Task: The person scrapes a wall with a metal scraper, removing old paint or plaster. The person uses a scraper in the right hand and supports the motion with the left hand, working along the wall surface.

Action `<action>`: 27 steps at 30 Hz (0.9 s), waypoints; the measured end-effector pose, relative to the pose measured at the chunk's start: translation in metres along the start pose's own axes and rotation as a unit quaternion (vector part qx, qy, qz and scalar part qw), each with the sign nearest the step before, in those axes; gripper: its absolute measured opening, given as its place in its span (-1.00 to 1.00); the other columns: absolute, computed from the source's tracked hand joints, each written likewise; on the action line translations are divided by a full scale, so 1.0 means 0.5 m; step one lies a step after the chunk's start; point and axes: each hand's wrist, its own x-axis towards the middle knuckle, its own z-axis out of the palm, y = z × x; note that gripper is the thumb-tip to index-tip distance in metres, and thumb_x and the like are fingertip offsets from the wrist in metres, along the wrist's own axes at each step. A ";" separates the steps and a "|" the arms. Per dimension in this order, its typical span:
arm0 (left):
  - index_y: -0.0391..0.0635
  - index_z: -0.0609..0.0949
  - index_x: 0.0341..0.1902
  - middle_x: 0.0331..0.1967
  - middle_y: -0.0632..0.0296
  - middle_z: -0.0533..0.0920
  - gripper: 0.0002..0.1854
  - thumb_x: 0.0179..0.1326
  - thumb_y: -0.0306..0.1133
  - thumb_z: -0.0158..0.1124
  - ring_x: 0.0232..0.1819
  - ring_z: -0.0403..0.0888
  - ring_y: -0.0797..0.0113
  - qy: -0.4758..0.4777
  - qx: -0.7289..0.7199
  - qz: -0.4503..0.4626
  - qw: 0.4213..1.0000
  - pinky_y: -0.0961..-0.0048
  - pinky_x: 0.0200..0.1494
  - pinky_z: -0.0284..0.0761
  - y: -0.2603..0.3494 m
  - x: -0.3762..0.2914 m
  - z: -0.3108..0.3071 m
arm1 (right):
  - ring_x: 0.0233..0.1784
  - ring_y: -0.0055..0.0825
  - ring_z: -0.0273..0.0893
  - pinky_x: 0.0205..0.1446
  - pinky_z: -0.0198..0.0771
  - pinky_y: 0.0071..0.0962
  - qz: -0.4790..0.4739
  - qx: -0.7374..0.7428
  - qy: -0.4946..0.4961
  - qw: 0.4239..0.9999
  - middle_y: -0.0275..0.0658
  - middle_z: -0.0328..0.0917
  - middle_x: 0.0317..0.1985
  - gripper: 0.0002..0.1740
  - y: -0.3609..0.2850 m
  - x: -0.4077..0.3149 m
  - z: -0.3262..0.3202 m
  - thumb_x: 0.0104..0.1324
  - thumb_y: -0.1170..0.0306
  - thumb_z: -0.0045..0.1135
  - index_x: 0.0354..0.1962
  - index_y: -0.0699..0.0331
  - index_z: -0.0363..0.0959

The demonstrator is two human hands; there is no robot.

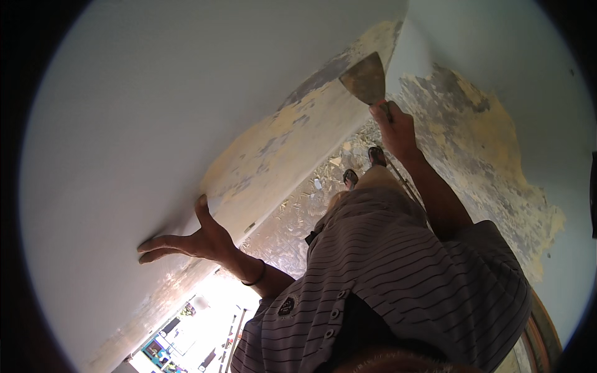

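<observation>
My right hand [397, 130] grips the handle of a broad putty knife [367, 79] with a stained, flared blade. The blade is held up beside the scraped band [298, 126] low on the left wall, close to the room corner; whether it touches the wall I cannot tell. Patchy grey and yellowish layers show there under the pale paint. My left hand [205, 240] holds nothing and has its thumb and fingers spread, with the fingertips against the painted left wall [126, 130] just above the scraped band.
Paint flakes and chips litter the patterned floor [280, 242] around my sandalled feet [377, 156]. The right wall bears another large peeled patch [475, 130]. Behind me at lower left is a bright opening [219, 298]. A curved brown wooden edge [541, 326] shows at lower right.
</observation>
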 end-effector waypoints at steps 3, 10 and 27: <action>0.13 -0.36 0.64 0.60 -0.30 -0.49 0.58 -0.19 0.25 0.66 0.64 -0.59 -0.19 0.000 -0.001 0.003 1.000 -0.31 0.53 -0.04 -0.006 0.002 0.003 | -0.62 -0.37 0.51 -0.45 0.40 -0.34 0.022 0.020 -0.022 0.999 -0.19 0.50 -0.64 -0.61 -0.026 0.038 0.014 0.43 0.09 0.23 -0.22 0.31 0.56; 0.13 -0.37 0.64 0.60 -0.30 -0.50 0.58 -0.18 0.24 0.66 0.64 -0.60 -0.19 0.000 -0.026 0.003 1.000 -0.32 0.52 -0.02 0.002 0.002 -0.004 | -0.57 -0.44 0.58 -0.43 0.41 -0.37 0.105 -0.028 -0.010 0.994 -0.19 0.52 -0.63 -0.60 -0.011 -0.017 0.000 0.43 0.08 0.23 -0.23 0.31 0.55; 0.14 -0.36 0.64 0.60 -0.26 -0.50 0.57 -0.17 0.23 0.65 0.63 -0.61 -0.22 -0.001 -0.020 0.005 1.000 -0.42 0.51 -0.10 -0.007 0.002 0.004 | -0.53 -0.46 0.52 -0.37 0.43 -0.35 0.152 -0.003 -0.027 0.988 -0.14 0.54 -0.57 -0.59 0.029 -0.079 0.040 0.44 0.10 0.20 -0.22 0.35 0.55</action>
